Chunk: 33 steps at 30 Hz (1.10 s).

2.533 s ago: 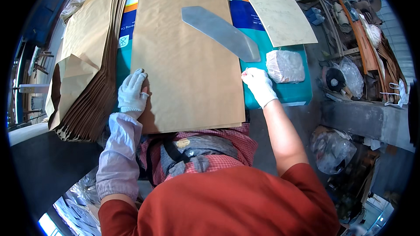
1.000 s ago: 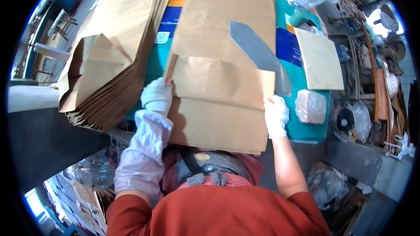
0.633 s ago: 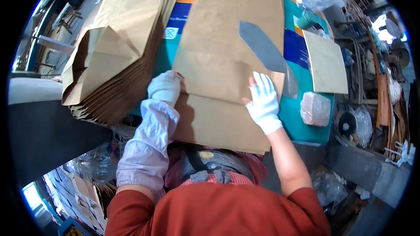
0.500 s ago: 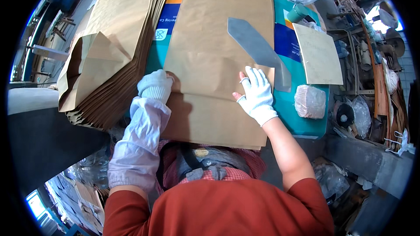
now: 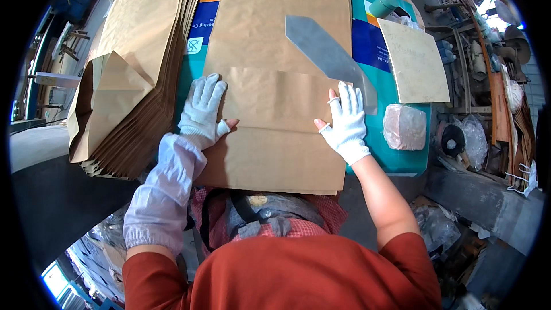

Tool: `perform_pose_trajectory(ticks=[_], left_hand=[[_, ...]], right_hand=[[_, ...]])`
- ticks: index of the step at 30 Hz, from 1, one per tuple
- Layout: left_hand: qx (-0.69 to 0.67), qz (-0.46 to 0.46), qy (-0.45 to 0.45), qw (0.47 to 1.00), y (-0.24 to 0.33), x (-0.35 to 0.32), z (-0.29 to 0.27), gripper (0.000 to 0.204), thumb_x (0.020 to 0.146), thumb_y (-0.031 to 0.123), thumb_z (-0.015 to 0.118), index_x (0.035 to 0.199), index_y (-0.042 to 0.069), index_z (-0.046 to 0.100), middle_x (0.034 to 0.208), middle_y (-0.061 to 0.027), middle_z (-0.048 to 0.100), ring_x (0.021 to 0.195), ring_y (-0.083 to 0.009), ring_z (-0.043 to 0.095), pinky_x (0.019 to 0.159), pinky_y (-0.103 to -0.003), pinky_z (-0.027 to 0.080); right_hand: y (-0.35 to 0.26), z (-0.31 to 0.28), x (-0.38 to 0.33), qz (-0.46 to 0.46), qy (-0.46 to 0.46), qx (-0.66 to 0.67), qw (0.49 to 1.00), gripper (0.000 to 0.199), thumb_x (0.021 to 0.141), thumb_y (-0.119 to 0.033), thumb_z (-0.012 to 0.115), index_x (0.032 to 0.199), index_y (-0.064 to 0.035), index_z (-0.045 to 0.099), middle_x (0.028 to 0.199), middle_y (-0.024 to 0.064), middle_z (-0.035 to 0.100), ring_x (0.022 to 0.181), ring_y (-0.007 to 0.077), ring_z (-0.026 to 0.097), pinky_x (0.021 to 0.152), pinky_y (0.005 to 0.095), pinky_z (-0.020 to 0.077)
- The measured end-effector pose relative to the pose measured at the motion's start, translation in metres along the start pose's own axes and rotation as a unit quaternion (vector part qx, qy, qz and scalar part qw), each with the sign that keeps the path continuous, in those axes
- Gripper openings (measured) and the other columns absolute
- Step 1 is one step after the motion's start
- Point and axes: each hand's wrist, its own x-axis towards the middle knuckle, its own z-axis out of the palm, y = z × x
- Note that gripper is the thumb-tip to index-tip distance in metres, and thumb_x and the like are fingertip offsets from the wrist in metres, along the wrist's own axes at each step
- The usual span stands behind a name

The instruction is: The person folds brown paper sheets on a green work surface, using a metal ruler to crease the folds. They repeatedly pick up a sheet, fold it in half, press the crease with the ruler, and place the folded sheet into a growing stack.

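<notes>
A long brown paper bag [image 5: 270,40] lies flat before me, its near end folded across in a straight crease. My left hand [image 5: 202,106], in a white glove, is spread flat at the bag's left edge with the thumb on the paper. In a white glove with bare thumb and fingertip, my right hand [image 5: 346,117] presses flat on the right edge, fingers stretched out. Just beyond the right fingers, a grey flat plate with angled ends [image 5: 324,49] rests across the bag's right side. Neither hand grips anything.
A thick stack of brown paper bags [image 5: 135,115] stands at the left, its near end opened out. On the teal printed sheet [image 5: 384,163] at the right are a plastic-wrapped block [image 5: 405,127], a beige board [image 5: 414,60] and a green cylinder [image 5: 383,4].
My left hand has uncurled from the bag's left edge and now lies flat, farther forward. The right hand stays spread at the right edge. The bag's near part now lies flatter.
</notes>
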Motion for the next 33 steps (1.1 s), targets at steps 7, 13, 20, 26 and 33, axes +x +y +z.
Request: perform_pose_trajectory(ticks=[7,13,20,26,33], left_hand=[[0.012,0.056,0.017,0.998,0.036,0.078,-0.015,0.071,0.073,0.034,0.083,0.130,-0.001,0.058,0.129,-0.0190,0.063,0.125,-0.0399,0.056,0.109,-0.050,0.044],[-0.063,-0.074,-0.115,0.989,0.056,0.088,-0.071,0.060,0.080,0.027,0.076,0.135,0.005,0.064,0.132,-0.0164,0.066,0.132,-0.0353,0.057,0.109,-0.046,0.047],[-0.036,0.036,-0.008,0.999,0.078,0.044,-0.105,0.065,0.069,0.017,0.080,0.129,0.003,0.062,0.130,-0.0156,0.065,0.129,-0.0384,0.056,0.110,-0.049,0.046],[-0.038,0.006,-0.071,0.997,0.068,0.069,-0.092,0.046,0.080,0.021,0.074,0.122,0.004,0.068,0.121,-0.0178,0.070,0.121,-0.0362,0.063,0.107,-0.047,0.048],[0.329,0.011,0.035,0.944,0.073,0.108,-0.041,0.042,0.086,0.014,0.068,0.128,0.009,0.063,0.131,-0.0129,0.063,0.123,-0.0348,0.058,0.110,-0.049,0.040]], right_hand=[[0.007,0.003,-0.015,0.008,0.080,0.116,0.990,0.067,0.078,-0.032,0.082,0.133,-0.0007,0.061,0.152,0.0204,0.049,0.143,0.0452,0.043,0.124,0.0595,0.0291],[-0.028,-0.038,-0.030,-0.015,0.085,0.105,0.991,0.063,0.073,-0.029,0.082,0.126,-0.0002,0.066,0.150,0.0189,0.052,0.142,0.0429,0.043,0.124,0.0626,0.0275],[-0.100,-0.091,0.036,-0.089,0.123,0.143,0.978,0.070,0.071,-0.032,0.082,0.129,0.0022,0.065,0.149,0.0225,0.051,0.139,0.0437,0.046,0.122,0.0649,0.0298],[-0.110,-0.092,0.041,-0.117,0.153,0.128,0.973,0.057,0.068,-0.021,0.084,0.117,0.0023,0.069,0.140,0.0226,0.059,0.135,0.0423,0.051,0.119,0.0646,0.0345],[-0.131,-0.100,-0.013,-0.212,0.034,0.242,0.946,0.039,0.078,-0.021,0.081,0.112,-0.0038,0.071,0.115,0.0117,0.071,0.114,0.0380,0.066,0.102,0.0513,0.0529]])
